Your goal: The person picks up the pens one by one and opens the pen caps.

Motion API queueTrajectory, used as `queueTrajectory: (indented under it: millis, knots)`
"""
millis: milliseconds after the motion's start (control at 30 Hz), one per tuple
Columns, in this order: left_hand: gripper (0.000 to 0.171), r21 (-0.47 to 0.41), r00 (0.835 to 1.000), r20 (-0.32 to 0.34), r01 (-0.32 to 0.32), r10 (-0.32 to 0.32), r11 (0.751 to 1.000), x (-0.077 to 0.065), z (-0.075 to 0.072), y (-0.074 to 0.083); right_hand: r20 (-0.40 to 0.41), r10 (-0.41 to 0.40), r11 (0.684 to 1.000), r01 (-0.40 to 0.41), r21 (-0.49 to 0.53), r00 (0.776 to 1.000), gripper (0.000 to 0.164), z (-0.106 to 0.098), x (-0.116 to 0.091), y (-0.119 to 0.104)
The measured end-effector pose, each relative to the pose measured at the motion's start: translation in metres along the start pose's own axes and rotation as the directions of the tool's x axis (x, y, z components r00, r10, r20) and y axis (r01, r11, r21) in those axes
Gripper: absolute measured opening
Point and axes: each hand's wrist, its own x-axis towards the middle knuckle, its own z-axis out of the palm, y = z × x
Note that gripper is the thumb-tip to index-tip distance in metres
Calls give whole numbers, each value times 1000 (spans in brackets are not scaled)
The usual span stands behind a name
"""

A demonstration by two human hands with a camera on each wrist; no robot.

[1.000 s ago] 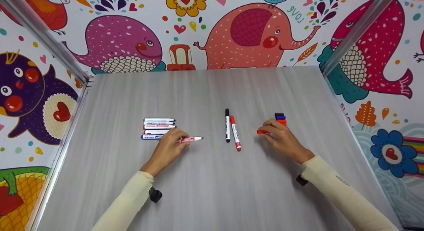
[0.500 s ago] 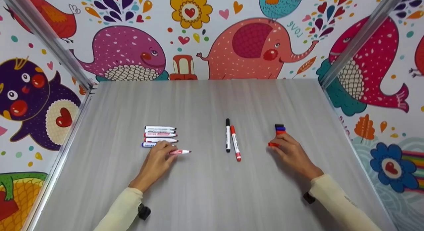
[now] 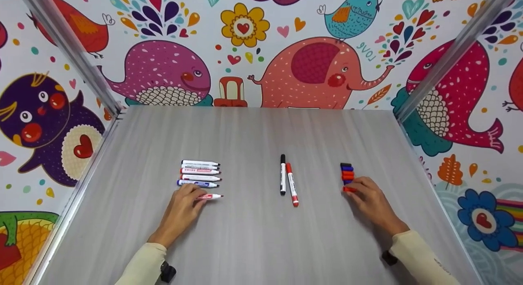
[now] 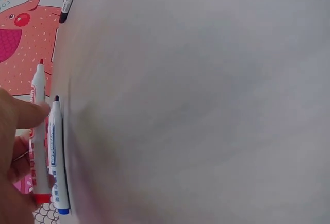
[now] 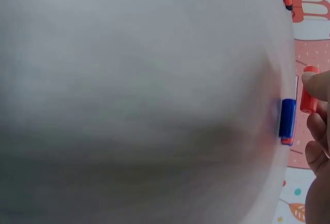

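Moved outward, left hand pinching slim white marker, right hand pinching cylindrical red cap

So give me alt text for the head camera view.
A person's left hand pinches an uncapped red marker near a row of uncapped markers, while the right hand pinches a red cap by a column of caps. Between them, a capped black marker and a capped red marker lie on a gray table.

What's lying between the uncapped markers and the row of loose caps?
A capped black marker and a capped red marker lie there, side by side, in the head view.
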Motion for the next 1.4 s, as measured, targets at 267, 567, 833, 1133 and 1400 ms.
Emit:
queueTrajectory:
  millis: [267,567,833,1133,1400]
  knots:
    - [21,44,1000,6,-11,11,999,0,-3,-10,19,73,996,-72,-57,997,31,0,-3,9]
    - [21,74,999,48,-7,3,997,4,-1,-20,21,111,992,-109,-57,994,28,3,-7,11]
    - [19,90,998,-8,-59,59,994,7,4,-26,16,84,993,-83,-80,996,29,5,-4,15]
    - [19,144,996,4,-93,93,985,11,4,-27,-7,44,995,-45,-87,999,29,8,-2,18]
    - [16,186,992,23,-130,128,974,15,6,-27,-35,21,997,-23,-76,999,32,7,-5,21]
